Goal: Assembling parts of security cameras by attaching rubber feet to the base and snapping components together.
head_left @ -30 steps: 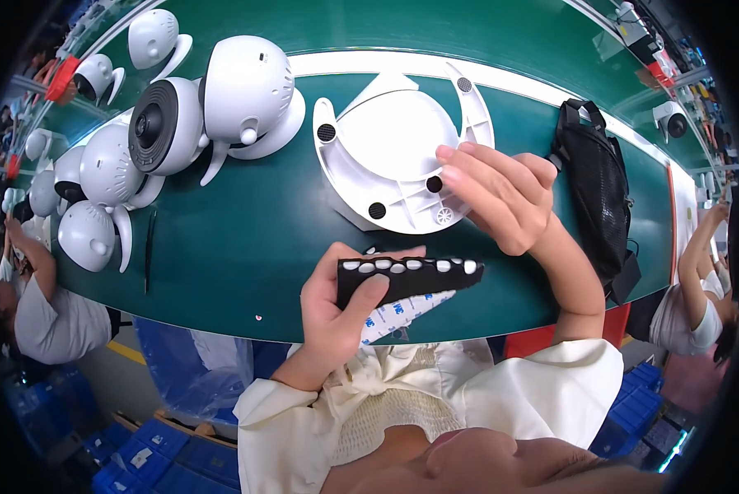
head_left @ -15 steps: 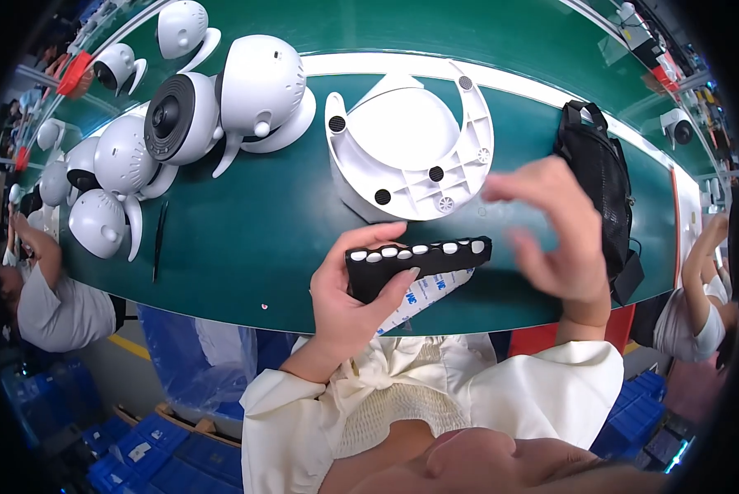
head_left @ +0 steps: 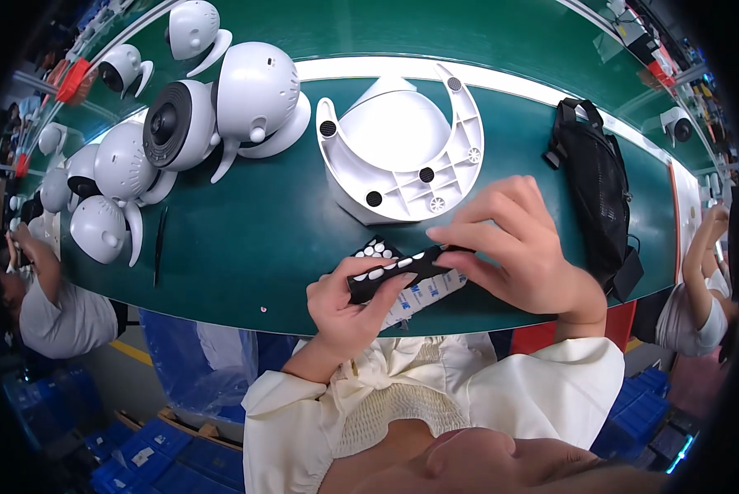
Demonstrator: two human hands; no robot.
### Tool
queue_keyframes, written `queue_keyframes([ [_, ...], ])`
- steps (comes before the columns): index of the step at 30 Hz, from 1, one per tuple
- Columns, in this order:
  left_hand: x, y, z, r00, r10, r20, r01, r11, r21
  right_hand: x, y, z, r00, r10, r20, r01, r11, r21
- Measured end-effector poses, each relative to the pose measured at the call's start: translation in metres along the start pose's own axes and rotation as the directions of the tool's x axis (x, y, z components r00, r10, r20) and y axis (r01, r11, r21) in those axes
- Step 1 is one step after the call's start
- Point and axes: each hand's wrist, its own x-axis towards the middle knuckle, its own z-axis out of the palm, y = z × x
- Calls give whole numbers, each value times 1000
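My left hand (head_left: 335,303) is closed round a folded black foam sheet (head_left: 373,286) of adhesive pads, with round white spots along its bent edge and printed backing paper (head_left: 423,298) showing beneath. At the sheet's right end, the fingertips of my right hand (head_left: 519,251) pinch it; whether a loose pad is between them is hidden. Just beyond my hands, a white plastic housing (head_left: 462,123) lies with its crescent-shaped, ribbed base facing up. Several round black pads (head_left: 426,174) sit on that base, and two round spoked recesses (head_left: 474,155) show bare on its right side.
Several white ball-shaped devices (head_left: 258,90) on curved stands crowd the left of the green table (head_left: 238,214). Black tweezers (head_left: 160,247) lie near them. A black bag (head_left: 596,181) rests at the right. Other people (head_left: 65,305) work at both sides.
My right hand has come left and down onto the sheet, its fingers closing at the right end. The sheet is bent differently, with another spotted flap now showing behind it.
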Motion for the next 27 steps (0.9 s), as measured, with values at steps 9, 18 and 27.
queue_keyframes([
  [9, -1, -1, 5, 999, -51, -9, 51, 999, -11, -9, 7, 3, 998, -59, 0, 59, 995, 78],
  [18, -2, -4, 10, 973, -199, -118, 178, 969, -173, -17, 11, 28, 920, -334, -205, 282, 928, -243],
  [27, 0, -3, 10, 966, -230, -115, 204, 958, -204, -18, 16, 31, 886, -415, -207, 374, 903, -210],
])
